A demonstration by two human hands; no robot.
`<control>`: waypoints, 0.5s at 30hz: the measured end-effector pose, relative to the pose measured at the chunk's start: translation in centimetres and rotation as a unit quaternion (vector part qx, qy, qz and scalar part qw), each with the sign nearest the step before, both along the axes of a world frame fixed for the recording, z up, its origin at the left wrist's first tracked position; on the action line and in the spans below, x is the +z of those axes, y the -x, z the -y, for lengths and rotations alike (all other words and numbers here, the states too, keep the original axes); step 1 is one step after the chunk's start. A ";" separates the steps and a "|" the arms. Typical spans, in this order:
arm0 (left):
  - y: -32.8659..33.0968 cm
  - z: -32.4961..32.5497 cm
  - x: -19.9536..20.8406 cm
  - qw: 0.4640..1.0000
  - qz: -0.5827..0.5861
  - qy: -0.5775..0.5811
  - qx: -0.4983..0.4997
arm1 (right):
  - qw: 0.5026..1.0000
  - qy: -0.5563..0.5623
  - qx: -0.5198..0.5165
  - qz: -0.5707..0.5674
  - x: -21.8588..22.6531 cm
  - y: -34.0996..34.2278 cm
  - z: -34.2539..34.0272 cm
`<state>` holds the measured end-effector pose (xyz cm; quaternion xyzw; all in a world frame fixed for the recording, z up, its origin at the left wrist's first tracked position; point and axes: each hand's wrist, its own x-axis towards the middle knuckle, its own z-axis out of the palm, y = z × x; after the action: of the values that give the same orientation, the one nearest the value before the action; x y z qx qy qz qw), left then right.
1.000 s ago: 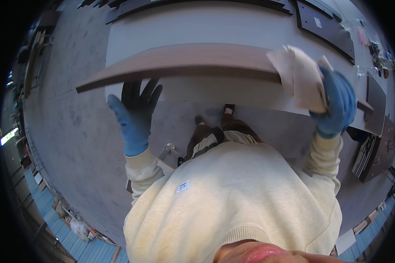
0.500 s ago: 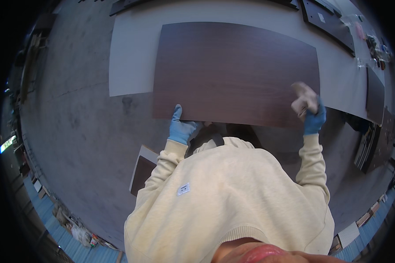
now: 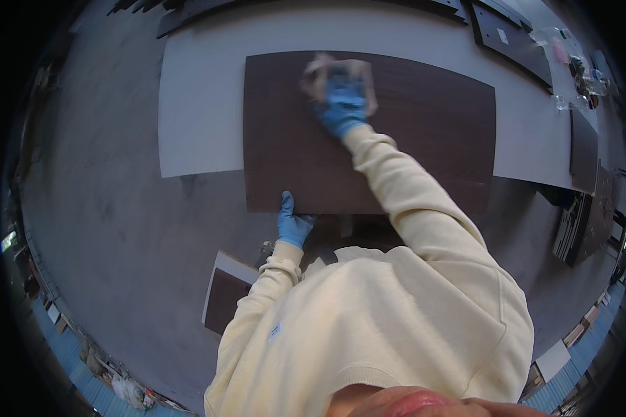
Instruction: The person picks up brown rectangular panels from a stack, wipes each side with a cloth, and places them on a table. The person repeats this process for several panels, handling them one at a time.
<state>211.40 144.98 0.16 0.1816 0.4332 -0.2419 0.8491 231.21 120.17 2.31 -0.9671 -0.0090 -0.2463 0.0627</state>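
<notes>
A large dark brown wood-grain panel (image 3: 424,146) lies in front of me on a pale work surface (image 3: 202,104), its near edge jutting out over the surface's edge. My left hand (image 3: 295,221), in a blue glove, grips that near edge close to the panel's left corner, thumb on top and the other fingers hidden beneath. At the far left part of the panel is my right hand (image 3: 343,104), also blue-gloved and smeared by motion. It presses a light beige cloth (image 3: 316,78) against the panel's face, and the cloth spreads out on both sides of the hand.
Dark drilled panels (image 3: 515,45) lie along the far right of the work surface, near clear plastic bags (image 3: 570,76) of small parts. More boards (image 3: 581,229) are stacked at the right. A small brown panel with a white edge (image 3: 226,299) stands on the floor (image 3: 118,243) at my left.
My right hand has swung with the cloth from the panel's right edge to its far left part. My left hand keeps its hold on the near edge.
</notes>
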 end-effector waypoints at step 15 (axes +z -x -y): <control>-0.6 1.1 0.3 0.999 -0.010 -0.052 -0.002 | 0.946 -0.082 -0.280 -0.141 4.6 5.2 27.1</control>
<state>212.00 143.89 0.42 0.2239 0.4529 -0.2226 0.8338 226.03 93.03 6.95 -0.9468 0.2919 -0.1152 0.0710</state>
